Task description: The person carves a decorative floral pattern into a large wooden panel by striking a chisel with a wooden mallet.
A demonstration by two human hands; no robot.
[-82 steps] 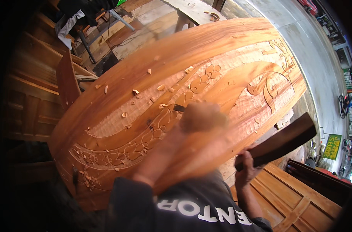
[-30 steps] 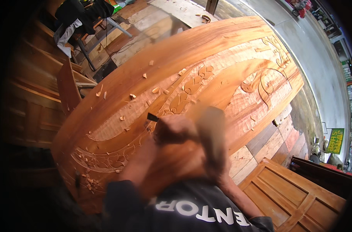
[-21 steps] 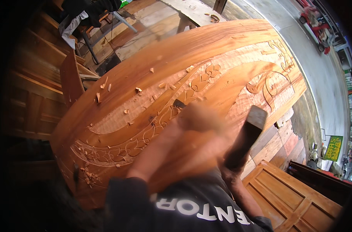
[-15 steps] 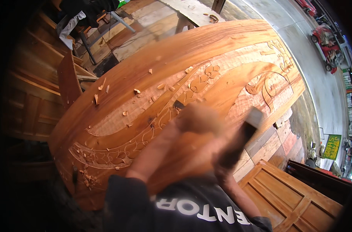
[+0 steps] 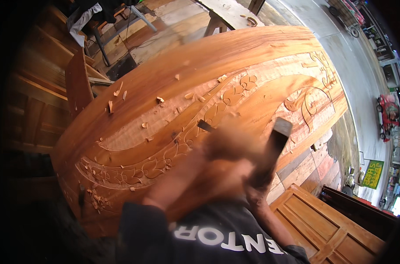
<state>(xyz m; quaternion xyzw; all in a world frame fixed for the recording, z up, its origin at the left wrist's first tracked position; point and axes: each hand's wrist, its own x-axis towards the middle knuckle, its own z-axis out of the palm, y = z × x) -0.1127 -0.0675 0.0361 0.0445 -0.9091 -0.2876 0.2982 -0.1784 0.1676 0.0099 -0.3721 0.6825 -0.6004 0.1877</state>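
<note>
A large carved wooden panel (image 5: 248,112) lies across the view, with flower and scroll relief along its curved bands. Over its middle, my left hand (image 5: 220,143) is closed, smeared by motion, around a chisel (image 5: 205,126). Only the chisel's dark shank shows, close to the carved flower band; its cutting tip is not clear. To the right, near my body, my right hand (image 5: 256,193) grips a dark block-shaped mallet (image 5: 275,147). The mallet slants up beside the left hand, its pale end uppermost. Blur hides whether mallet and chisel touch.
Loose wood shavings (image 5: 96,200) lie on the panel. Panelled wooden doors (image 5: 327,220) stand at the lower right and the far left. A pale bench (image 5: 230,13) is beyond the panel. A wet road (image 5: 340,57) with vehicles runs along the right.
The mallet's pale end has shifted slightly up and left, nearer the left hand. More of the chisel's shank shows. The whole view has shifted a little, and traffic on the road has moved.
</note>
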